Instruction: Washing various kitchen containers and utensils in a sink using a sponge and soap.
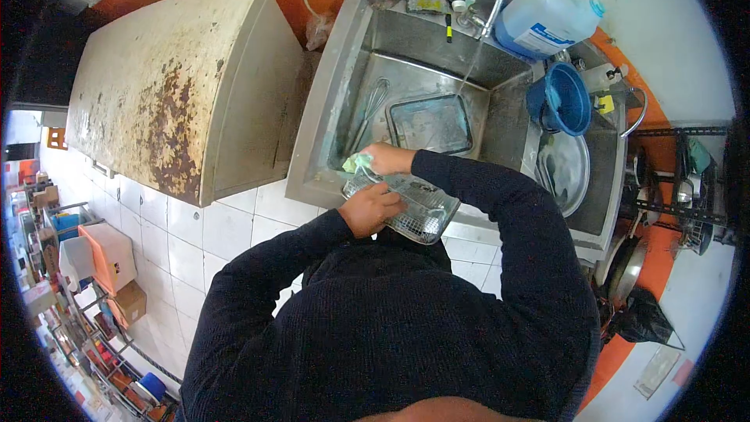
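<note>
A rectangular wire mesh basket [425, 211] is tilted over the front rim of the steel sink. My left hand [372, 209] lies on its near left side, fingers spread over the mesh and gripping it. At the basket's far left corner, my right hand [387, 159] holds a pale green scrubbing sponge or cloth [357, 162]. Beyond the hands, a rectangular metal tray [430, 123] and a wire whisk [372, 108] lie on the bottom of the sink basin [381, 67]. A thin stream of water runs from the faucet [498, 3] towards the tray's far edge.
Behind the basin stand a large jug of blue liquid [548, 17] and a yellow-black marker-like object [449, 28]. To the right are a blue bucket [559, 99] and a round metal lid or tray [565, 173]. A rusty white appliance [176, 94] stands left of the sink.
</note>
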